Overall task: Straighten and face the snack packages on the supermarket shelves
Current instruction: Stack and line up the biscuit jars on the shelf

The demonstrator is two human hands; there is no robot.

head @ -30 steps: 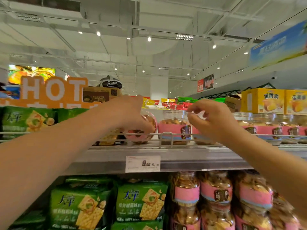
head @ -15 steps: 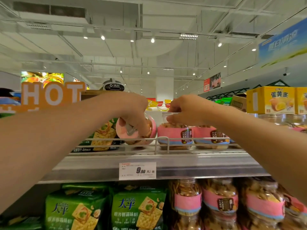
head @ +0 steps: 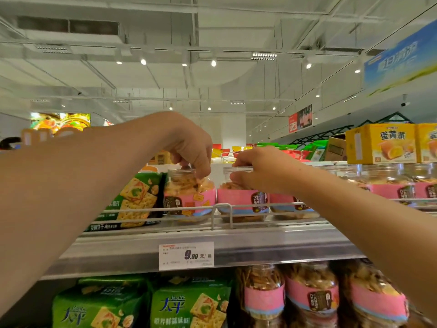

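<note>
The left hand comes down from above with its fingers curled round the clear lid of a pink-banded snack jar, a closed grip on the jar's top. That jar stands upright on the upper shelf, just behind the wire rail and just beside a green cracker pack on its left. The right hand curls its fingers over the lid rim of the neighbouring jar, gripping it from the top; this second jar also stands upright, its dark label turned toward the aisle. More pink-banded jars run on to the right along the same shelf, with yellow boxes above them. A white price tag hangs on the shelf edge. Below it sit further green cracker packs and jars
</note>
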